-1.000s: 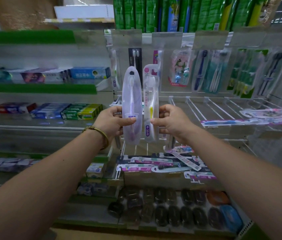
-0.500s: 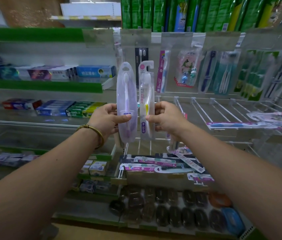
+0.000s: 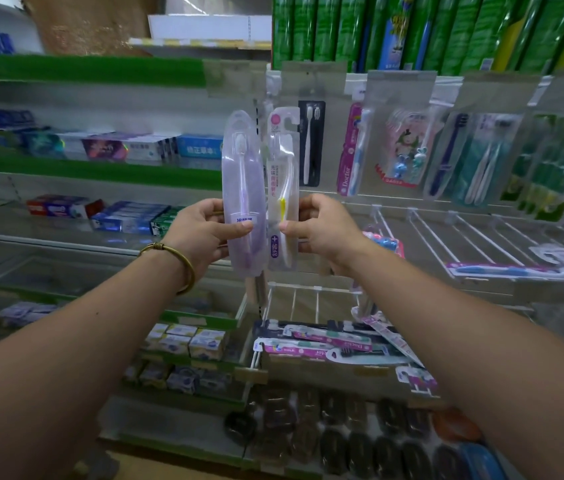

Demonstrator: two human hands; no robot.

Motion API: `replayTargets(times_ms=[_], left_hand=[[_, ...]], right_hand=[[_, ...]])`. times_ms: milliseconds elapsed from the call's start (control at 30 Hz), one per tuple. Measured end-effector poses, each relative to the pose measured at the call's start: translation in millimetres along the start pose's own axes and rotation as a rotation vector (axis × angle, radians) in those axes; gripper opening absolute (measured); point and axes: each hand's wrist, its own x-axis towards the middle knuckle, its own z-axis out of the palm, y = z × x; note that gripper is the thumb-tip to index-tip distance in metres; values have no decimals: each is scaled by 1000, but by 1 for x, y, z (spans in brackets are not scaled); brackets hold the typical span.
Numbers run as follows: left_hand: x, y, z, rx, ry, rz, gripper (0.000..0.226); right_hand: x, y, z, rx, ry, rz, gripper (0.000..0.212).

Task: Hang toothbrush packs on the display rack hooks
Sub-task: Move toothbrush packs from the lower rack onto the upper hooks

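Observation:
My left hand (image 3: 200,233) grips a clear purple toothbrush pack (image 3: 243,174), held upright. Beside it, my right hand (image 3: 325,230) grips a white toothbrush pack with a yellow-handled brush (image 3: 284,174), also upright, its hook cut-out at the top. Both packs are side by side in front of the display rack, below the top row of hooks. On that row hang several packs, among them a black pack (image 3: 311,143) and a pink pack (image 3: 351,150). White wire hooks (image 3: 429,233) stick out bare on the lower right row.
Loose toothbrush packs (image 3: 325,344) lie in a tray below my hands. Toothpaste boxes (image 3: 128,220) fill the shelves at left. Green tall packs (image 3: 412,29) stand along the top. Dark oval items (image 3: 360,441) lie on the bottom shelf. More packs (image 3: 516,268) rest on hooks at right.
Both hands have lifted the two packs slightly higher and a little left, closer to the top row of hooks. The grips are unchanged.

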Motion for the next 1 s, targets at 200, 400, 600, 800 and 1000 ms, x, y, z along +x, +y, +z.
replayTargets(times_ms=[200, 400, 600, 800, 1000], left_hand=[[17, -2, -29, 7, -4, -8, 41], [29, 3, -46, 45, -15, 9, 36], [36, 7, -57, 48, -51, 33, 39], [43, 9, -64, 0, -41, 44, 40], [49, 15, -70, -4, -47, 36, 41]], right_hand=[[20, -14, 26, 22, -4, -45, 25], [37, -16, 47, 49, -5, -63, 22], [39, -13, 53, 42, 49, -67, 21], [37, -18, 60, 24, 72, -62, 22], [49, -31, 64, 23, 94, -68, 24]])
